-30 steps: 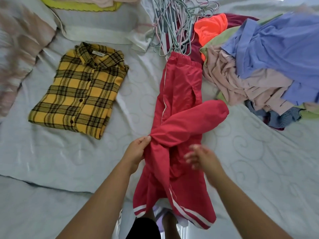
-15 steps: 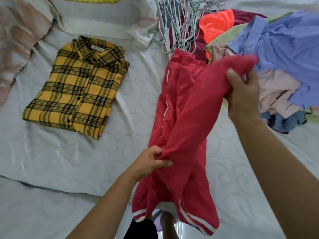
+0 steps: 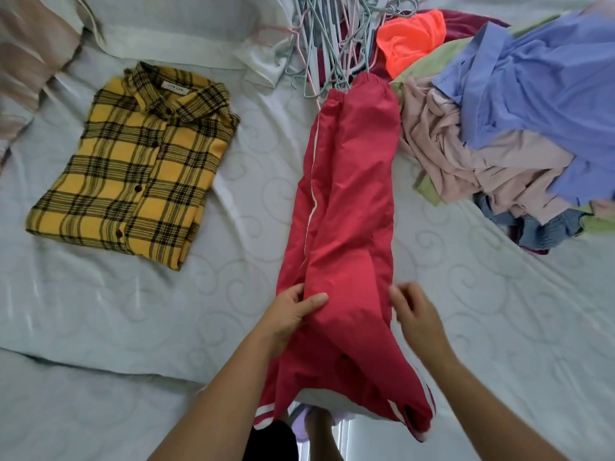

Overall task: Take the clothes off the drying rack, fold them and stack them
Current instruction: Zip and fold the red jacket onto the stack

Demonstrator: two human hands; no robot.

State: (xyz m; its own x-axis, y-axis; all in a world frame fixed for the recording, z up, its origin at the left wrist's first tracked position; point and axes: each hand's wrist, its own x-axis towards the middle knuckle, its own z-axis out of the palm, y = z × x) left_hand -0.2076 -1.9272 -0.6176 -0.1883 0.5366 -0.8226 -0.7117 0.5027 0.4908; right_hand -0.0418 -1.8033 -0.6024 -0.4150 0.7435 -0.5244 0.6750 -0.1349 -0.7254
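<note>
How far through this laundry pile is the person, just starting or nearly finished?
Probably early. Done: one yellow-and-black plaid shirt lies folded on the pale bedsheet. In hand: red track trousers with white stripes lie lengthwise, not yet folded short; the left hand pinches their edge, the right hand is beside them, blurred. Left: a heap of unfolded blue, pink, green and orange clothes beside the hangers.

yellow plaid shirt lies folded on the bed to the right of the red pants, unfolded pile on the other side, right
Wrong side: the head view shows the folded yellow plaid shirt left of the red pants, with the unfolded pile on their right.
</note>
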